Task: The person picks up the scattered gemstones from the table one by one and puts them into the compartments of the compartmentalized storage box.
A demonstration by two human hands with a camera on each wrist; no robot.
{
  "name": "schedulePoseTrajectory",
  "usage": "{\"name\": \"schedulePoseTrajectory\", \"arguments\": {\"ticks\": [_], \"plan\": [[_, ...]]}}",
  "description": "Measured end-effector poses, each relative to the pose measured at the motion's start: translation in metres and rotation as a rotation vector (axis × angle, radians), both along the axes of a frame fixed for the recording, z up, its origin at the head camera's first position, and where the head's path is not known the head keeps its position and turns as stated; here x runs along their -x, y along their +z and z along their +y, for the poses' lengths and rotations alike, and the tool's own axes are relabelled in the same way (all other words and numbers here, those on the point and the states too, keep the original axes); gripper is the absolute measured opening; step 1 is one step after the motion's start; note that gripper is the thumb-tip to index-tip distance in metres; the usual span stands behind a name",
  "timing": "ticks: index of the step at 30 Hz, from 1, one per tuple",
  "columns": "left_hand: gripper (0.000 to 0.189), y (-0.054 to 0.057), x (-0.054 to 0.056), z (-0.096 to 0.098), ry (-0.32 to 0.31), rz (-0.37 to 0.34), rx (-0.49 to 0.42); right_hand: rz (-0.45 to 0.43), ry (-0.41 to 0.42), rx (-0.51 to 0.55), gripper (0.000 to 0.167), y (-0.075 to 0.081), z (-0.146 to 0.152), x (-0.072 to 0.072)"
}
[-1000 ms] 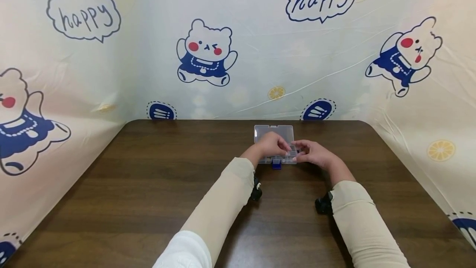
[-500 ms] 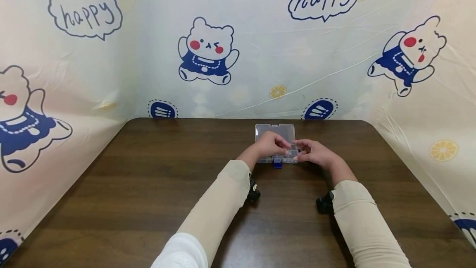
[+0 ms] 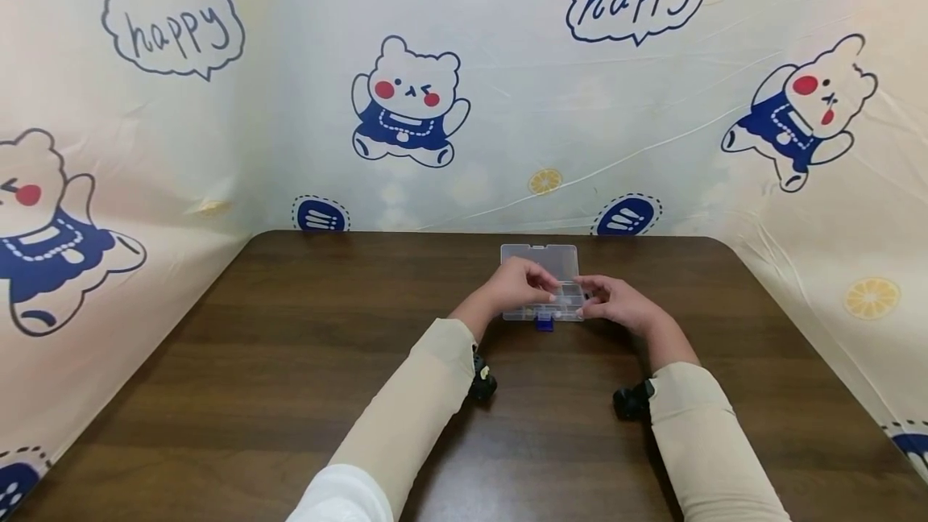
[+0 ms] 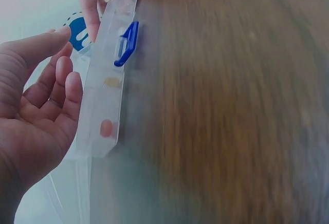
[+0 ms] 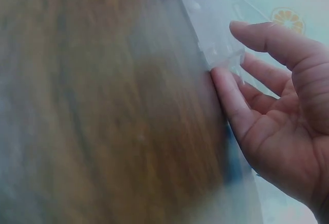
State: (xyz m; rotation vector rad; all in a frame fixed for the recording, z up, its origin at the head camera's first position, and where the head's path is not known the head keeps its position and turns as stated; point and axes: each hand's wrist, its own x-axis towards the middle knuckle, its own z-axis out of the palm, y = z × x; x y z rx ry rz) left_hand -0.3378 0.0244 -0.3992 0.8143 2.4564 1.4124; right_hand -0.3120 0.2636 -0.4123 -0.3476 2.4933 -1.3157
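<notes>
A clear plastic compartment box lies at the far side of the table with its lid raised. Its blue latch hangs at the front. Through the front wall, the left wrist view shows a small reddish oval piece and a yellowish piece. My left hand is over the box's left part, fingers loosely bent; its thumb and fingers stand apart with nothing visible between them. At the right end, my right hand holds the box by its corners. The left hand partly covers the compartments.
The brown wooden table extends to the left and in front of the box. A printed curtain stands close behind the table's far edge. Each wrist carries a black camera.
My left hand has shifted left, drawing slightly away from the right hand and uncovering more compartments. The right hand stays at the box's right end. The head view has shifted a little.
</notes>
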Motion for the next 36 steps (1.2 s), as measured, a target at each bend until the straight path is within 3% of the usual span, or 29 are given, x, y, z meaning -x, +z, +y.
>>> {"name": "schedulePoseTrajectory", "arguments": {"ticks": [3,10,14,16,21,27,36], "plan": [[0.019,0.001,-0.002,-0.005,0.011,0.017,0.007,0.002,-0.006,0.015,0.068,-0.001,0.0,-0.001],[0.02,0.004,-0.007,-0.021,0.052,-0.019,-0.001,0.01,-0.026,0.008,0.067,0.001,-0.003,-0.005],[0.021,0.005,-0.01,-0.028,0.081,-0.019,-0.027,0.025,-0.027,0.03,0.065,0.018,-0.013,-0.021],[0.022,0.005,-0.011,-0.032,0.09,-0.013,-0.039,0.037,-0.04,0.025,0.063,0.018,-0.013,-0.023],[0.025,0.006,-0.012,-0.042,0.107,-0.026,-0.08,0.076,-0.114,-0.007,0.063,0.0,-0.002,-0.011],[0.026,0.01,-0.018,-0.055,0.139,-0.041,-0.111,0.132,-0.188,-0.001,0.06,0.005,-0.001,-0.014],[0.029,0.013,-0.023,-0.068,0.165,-0.043,-0.13,0.191,-0.196,0.055,0.058,0.012,-0.001,-0.021]]}}
